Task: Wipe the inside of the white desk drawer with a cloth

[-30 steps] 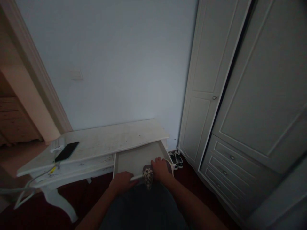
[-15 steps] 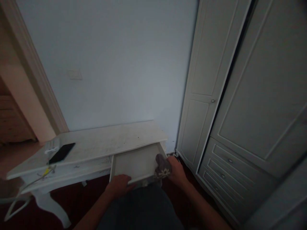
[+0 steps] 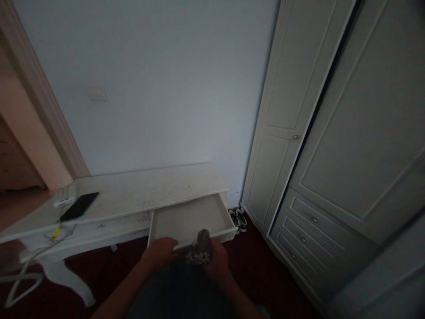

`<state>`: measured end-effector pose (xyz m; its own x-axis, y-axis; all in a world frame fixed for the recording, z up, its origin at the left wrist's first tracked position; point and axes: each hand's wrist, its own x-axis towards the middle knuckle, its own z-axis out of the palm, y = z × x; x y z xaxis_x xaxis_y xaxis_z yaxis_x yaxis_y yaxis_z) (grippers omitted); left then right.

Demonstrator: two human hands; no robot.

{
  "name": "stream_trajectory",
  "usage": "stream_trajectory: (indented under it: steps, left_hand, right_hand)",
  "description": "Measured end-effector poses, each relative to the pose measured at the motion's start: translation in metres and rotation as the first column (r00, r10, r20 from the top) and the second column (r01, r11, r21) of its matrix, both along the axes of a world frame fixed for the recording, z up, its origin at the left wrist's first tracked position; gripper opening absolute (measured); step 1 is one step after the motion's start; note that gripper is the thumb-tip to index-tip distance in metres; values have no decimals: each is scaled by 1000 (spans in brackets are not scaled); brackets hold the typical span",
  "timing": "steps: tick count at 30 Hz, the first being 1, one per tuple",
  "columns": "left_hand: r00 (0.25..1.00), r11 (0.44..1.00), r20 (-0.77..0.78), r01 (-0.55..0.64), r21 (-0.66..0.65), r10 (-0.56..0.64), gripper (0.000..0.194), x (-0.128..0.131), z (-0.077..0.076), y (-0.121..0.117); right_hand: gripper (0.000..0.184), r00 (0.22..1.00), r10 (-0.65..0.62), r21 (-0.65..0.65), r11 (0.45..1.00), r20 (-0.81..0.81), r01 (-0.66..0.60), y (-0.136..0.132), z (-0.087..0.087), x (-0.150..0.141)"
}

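An open white drawer point(image 3: 187, 220) juts out from the desk toward me, and its visible floor is bare. My left hand point(image 3: 161, 252) has its fingers curled over the left part of the drawer's front edge. In my right hand point(image 3: 217, 261) is a bunched grey cloth point(image 3: 200, 252) with a pale flower-like pattern. That cloth is at the middle of the drawer front, partly covering it. Whether the cloth touches the front panel I cannot tell.
On the white desk point(image 3: 133, 188) lie a dark phone point(image 3: 79, 207) and a white power strip point(image 3: 65, 195), with a cable hanging at the left. Dark sneakers point(image 3: 238, 219) stand on the floor beside the desk. A tall wardrobe point(image 3: 288, 102) with drawers is at the right.
My right hand has moved left with the cloth, from the drawer's right corner to the middle of its front. The sneakers are now in fuller view. My left hand stays on the drawer edge.
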<state>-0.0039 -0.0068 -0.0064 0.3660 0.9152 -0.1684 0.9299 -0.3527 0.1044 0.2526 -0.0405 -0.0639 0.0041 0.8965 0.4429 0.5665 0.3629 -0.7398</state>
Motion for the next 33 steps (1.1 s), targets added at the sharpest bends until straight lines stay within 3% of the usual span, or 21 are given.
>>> stream_trajectory:
  steps: [3, 5, 6, 8, 10, 12, 13, 15, 17, 20, 22, 25, 27, 30, 31, 33]
  left_hand:
    - [1000, 1000, -2, 1, 11, -1, 65, 0, -1, 0]
    - [1000, 1000, -15, 13, 9, -13, 67, 0, 0, 1]
    - [1000, 1000, -22, 15, 9, -15, 68, 0, 1, 1]
    - [999, 1000, -30, 13, 8, -12, 67, 1, 3, 1]
    - [1000, 1000, -22, 12, 5, -12, 66, 2, 5, 0]
    - [1000, 1000, -17, 12, -1, -12, 64, 2, 6, -1]
    - [1000, 1000, -17, 10, 0, -10, 63, 3, 7, -2]
    - [1000, 1000, -27, 0, 5, 0, 61, 3, 8, -3]
    - [999, 1000, -31, -7, 7, 7, 62, 4, 10, -5]
    - [1000, 1000, -29, -5, 5, 5, 65, 6, 13, -6]
    - [1000, 1000, -31, 0, 5, 0, 66, 6, 16, -6]
    - [1000, 1000, -31, 6, -12, -7, 67, 7, 18, -6]
    - [1000, 1000, -24, -1, -22, 1, 67, 7, 18, -7]
    - [1000, 1000, -17, -20, -16, 20, 67, 6, 17, -7]
    - [1000, 1000, -16, -19, -14, 19, 67, 6, 17, -7]
    - [1000, 1000, -8, -7, -13, 7, 67, 6, 14, -6]
  right_hand:
    - [32, 981, -193, -35, 981, -7, 193, 3, 6, 33]
    - [43, 917, -394, -104, 916, -58, 387, 4, 7, 53]
    - [48, 897, -438, -132, 894, -61, 427, 3, 6, 58]
    - [50, 940, -342, -151, 928, 18, 340, 0, 1, 55]
    - [49, 980, -78, -160, 981, 184, 108, -2, -4, 42]
    - [46, 938, 110, -194, 980, 327, -47, -3, -8, 30]
    - [45, 924, 134, -206, 977, 359, -61, -2, -9, 27]
    - [43, 949, 74, -204, 979, 307, -10, -2, -9, 25]
    - [43, 984, -93, -224, 966, 155, 126, -3, -10, 28]
    - [45, 935, -350, -378, 860, 53, 343, -6, -9, 33]
    - [45, 946, -307, -439, 839, 108, 322, -6, -8, 37]
    - [40, 982, -137, -431, 884, 130, 180, -3, -7, 49]
    - [39, 977, -207, -424, 880, 59, 212, 0, -10, 56]
    - [50, 914, -406, -461, 810, 5, 362, 0, -16, 52]
    - [53, 907, -421, -464, 799, 21, 382, -1, -18, 46]
    - [53, 934, -352, -426, 837, 62, 343, -4, -20, 31]
